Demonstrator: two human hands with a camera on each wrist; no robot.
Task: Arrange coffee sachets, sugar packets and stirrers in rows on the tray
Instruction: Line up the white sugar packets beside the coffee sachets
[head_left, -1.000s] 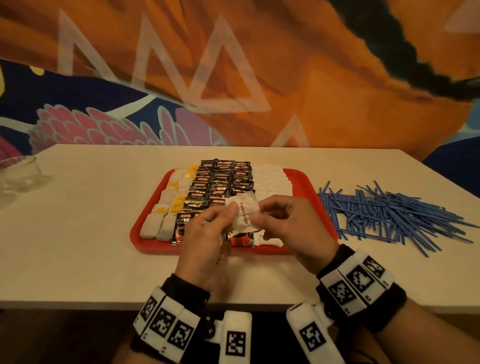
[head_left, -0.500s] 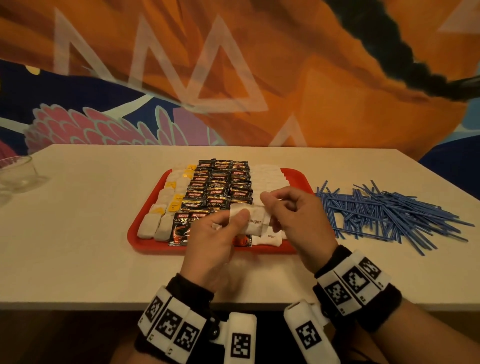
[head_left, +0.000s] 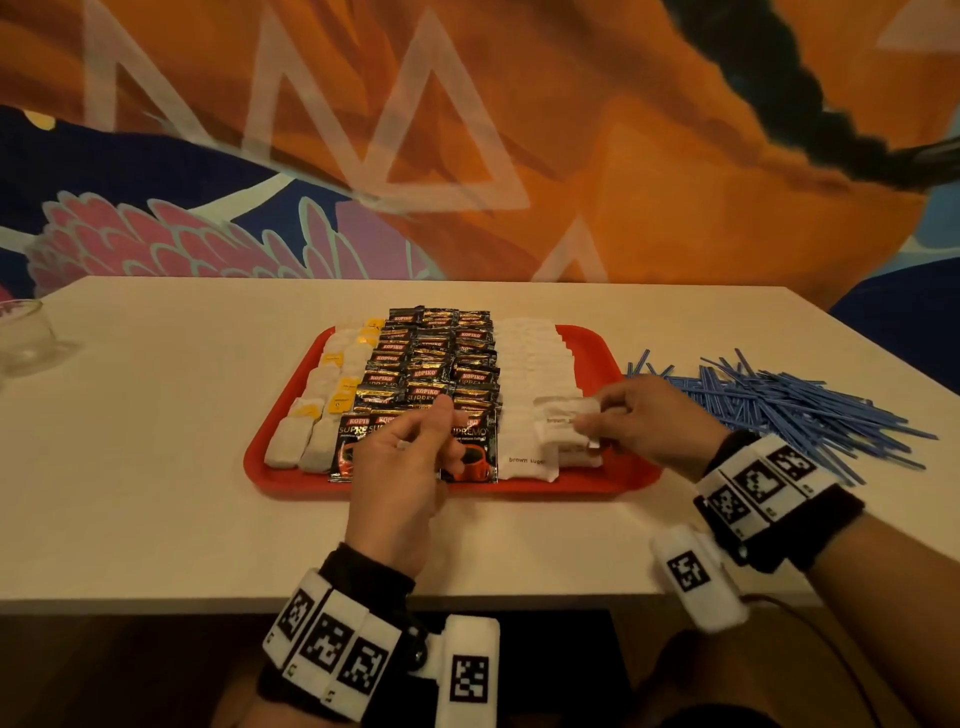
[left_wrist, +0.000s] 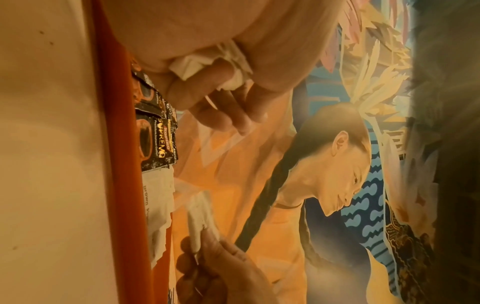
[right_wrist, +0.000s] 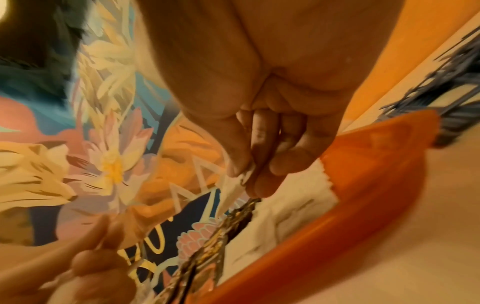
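Head cam: my right hand (head_left: 655, 426) pinches a white sugar packet (head_left: 563, 414) just above the red tray's (head_left: 618, 470) sugar row, while left hand (head_left: 402, 467), w/ fingers curled round crumpled white packets (left_wrist: 207, 63), hovers over coffee sachets (head_left: 431, 374).

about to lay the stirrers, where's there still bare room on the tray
Bare red shows along the tray right edge, beside the white sugar rows, and in a thin strip at the near rim. The rest is crowded: coffee sachets mid-tray. The right hand hovers there, pinching a sugar packet.
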